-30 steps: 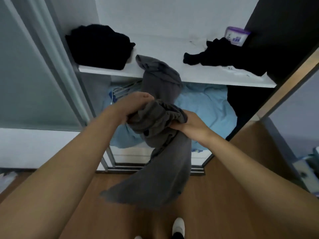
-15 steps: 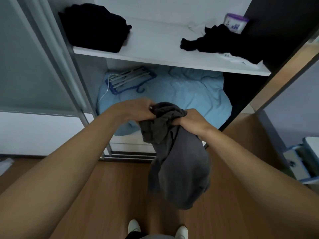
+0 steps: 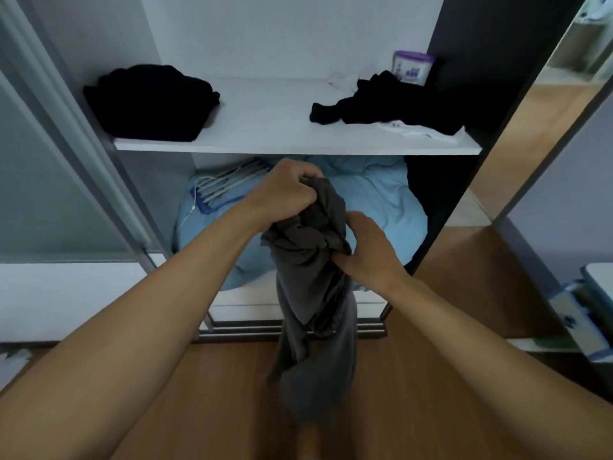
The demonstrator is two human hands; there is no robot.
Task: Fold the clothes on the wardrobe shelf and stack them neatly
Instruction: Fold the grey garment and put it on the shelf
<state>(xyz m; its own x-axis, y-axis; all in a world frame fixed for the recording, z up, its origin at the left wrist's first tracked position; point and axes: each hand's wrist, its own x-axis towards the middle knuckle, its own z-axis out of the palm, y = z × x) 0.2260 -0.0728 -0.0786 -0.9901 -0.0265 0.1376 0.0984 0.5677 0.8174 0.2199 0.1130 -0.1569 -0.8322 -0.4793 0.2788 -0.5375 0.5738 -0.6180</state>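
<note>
Head view: in the middle of the frame the left hand (image 3: 285, 190) has its fingers curled tight round the bunched top of the grey garment (image 3: 315, 293). The garment hangs in a twisted rope in front of the wardrobe, down toward the wooden floor (image 3: 205, 393). Just right of it and lower, the right hand (image 3: 368, 250) grips the same bunch, with its fingertips buried in the cloth.

The step looks like opening the garment out for folding. It would go best if each hand worked along to a separate edge or corner, drew apart and let the cloth drop flat before any crease is made. Folding it while it is twisted would likely trap wrinkles.

On the white shelf (image 3: 282, 134) in the upper frame, a folded black pile (image 3: 149, 101) sits at the left. A loose black heap (image 3: 391, 104) lies at the right over a white garment (image 3: 418, 131), with a purple-lidded tub (image 3: 413, 66) behind them. In the compartment below, hangers (image 3: 229, 184) lie at the left on crumpled light blue bedding (image 3: 381, 197), which fills the rest.
</note>
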